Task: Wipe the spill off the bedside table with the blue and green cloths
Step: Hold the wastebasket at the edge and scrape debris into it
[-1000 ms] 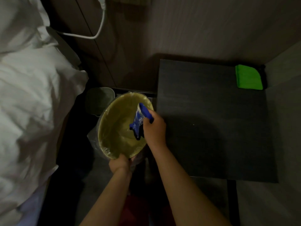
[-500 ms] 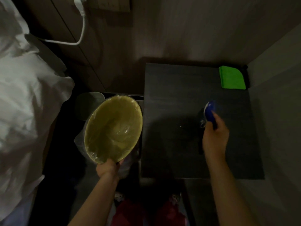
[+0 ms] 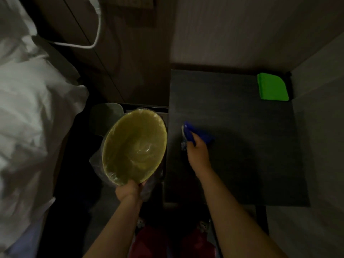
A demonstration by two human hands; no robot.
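The dark bedside table (image 3: 242, 164) fills the right half of the view. My right hand (image 3: 198, 153) presses a blue cloth (image 3: 193, 134) onto the tabletop close to its left edge. A folded green cloth (image 3: 272, 86) lies in the table's far right corner, untouched. My left hand (image 3: 130, 190) grips the near rim of a yellow-green bin (image 3: 135, 149) lined with a clear plastic bag, tilted and held just left of the table. No spill shows on the dim surface.
A white duvet (image 3: 31, 118) covers the bed on the left. A white cable (image 3: 96, 28) hangs on the wooden wall panel behind. A pale wall (image 3: 320, 127) bounds the table's right side. Red slippers (image 3: 149, 243) show on the floor below.
My right hand took the blue cloth out from over the bin to the middle of the table, then swept it left toward the table's left edge. The bin stays held.
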